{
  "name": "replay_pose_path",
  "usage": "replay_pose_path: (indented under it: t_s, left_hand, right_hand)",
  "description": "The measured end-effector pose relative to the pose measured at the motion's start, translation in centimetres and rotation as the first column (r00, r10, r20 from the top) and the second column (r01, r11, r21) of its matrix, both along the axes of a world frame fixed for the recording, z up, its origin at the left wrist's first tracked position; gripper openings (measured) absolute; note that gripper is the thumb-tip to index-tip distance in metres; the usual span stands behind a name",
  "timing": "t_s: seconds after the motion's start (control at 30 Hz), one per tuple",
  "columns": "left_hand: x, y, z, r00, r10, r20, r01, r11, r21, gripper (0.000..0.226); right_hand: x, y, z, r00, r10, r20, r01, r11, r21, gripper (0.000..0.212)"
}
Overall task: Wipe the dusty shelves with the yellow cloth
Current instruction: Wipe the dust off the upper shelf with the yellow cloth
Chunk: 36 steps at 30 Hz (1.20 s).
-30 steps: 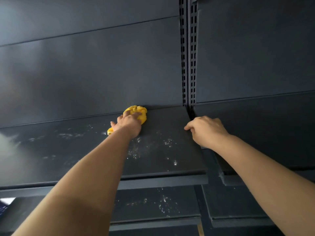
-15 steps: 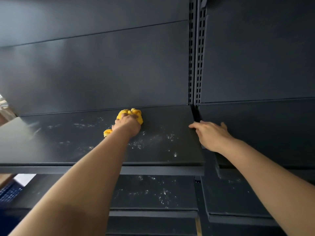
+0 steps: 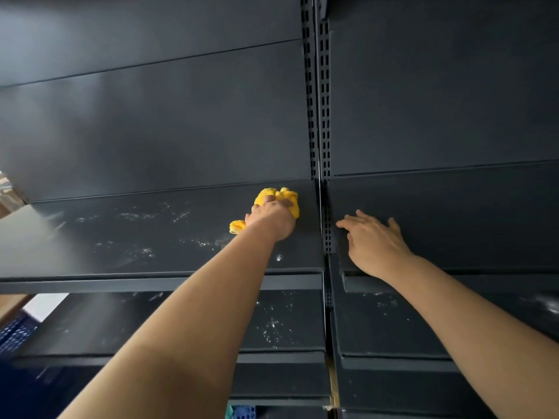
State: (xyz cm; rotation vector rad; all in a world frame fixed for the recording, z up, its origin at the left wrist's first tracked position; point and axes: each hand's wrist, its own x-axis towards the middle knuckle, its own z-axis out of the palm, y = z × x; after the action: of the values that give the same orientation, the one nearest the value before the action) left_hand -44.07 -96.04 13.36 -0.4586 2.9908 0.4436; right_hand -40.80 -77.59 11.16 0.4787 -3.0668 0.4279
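My left hand point(image 3: 272, 217) presses a crumpled yellow cloth point(image 3: 284, 198) onto the dark upper shelf point(image 3: 127, 234), near its back right corner. A tail of the cloth sticks out at the left of my wrist. White dust specks lie across the shelf to the left and in front of the cloth. My right hand point(image 3: 373, 241) rests flat, fingers spread, on the neighbouring shelf point(image 3: 472, 219) just right of the slotted upright point(image 3: 316, 101). It holds nothing.
Below sit two more dark shelves, the left lower shelf point(image 3: 281, 325) dusty with white specks, the right lower shelf point(image 3: 387, 322) faintly marked. Dark back panels rise behind. A blue crate point(image 3: 15, 334) shows at the lower left, and a blue-green item point(image 3: 242, 412) at the bottom.
My left hand has slid the cloth to the right along the back of the shelf, toward the upright. My right hand has opened from a loose curl to flat fingers.
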Motion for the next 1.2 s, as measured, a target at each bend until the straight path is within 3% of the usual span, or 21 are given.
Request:
replay_pose_path:
  t_s: [0.43,0.6,0.8,1.0,1.2]
  left_hand:
    - [6.0,1.2,-2.0,0.974,-0.18,-0.135,0.168,0.981,-0.095,0.052]
    - [7.7,-2.1,-1.6,0.985,-0.115,-0.127,0.104,0.99,-0.094,0.051]
    - [9.4,-9.5,-1.4,0.993,-0.006,-0.117,-0.004,0.996,-0.086,0.05]
    - [10.7,-16.2,-1.5,0.99,0.079,-0.116,-0.089,0.993,-0.08,0.049]
    - [10.6,-15.7,-1.4,0.986,0.115,-0.123,-0.127,0.988,-0.089,0.059]
  right_hand:
    - [2.7,-1.2,-0.1,0.999,0.039,-0.036,-0.041,0.998,-0.045,0.049]
    - [3.7,-4.1,-0.1,0.996,0.055,-0.067,-0.056,0.998,-0.001,0.047]
    - [4.2,-6.5,-0.1,0.993,-0.058,-0.104,0.065,0.996,0.061,0.036]
    - [4.6,-7.3,0.6,0.984,-0.168,-0.067,0.172,0.983,0.068,0.044]
    - [4.9,-7.0,0.2,0.989,-0.14,-0.049,0.143,0.987,0.069,0.049]
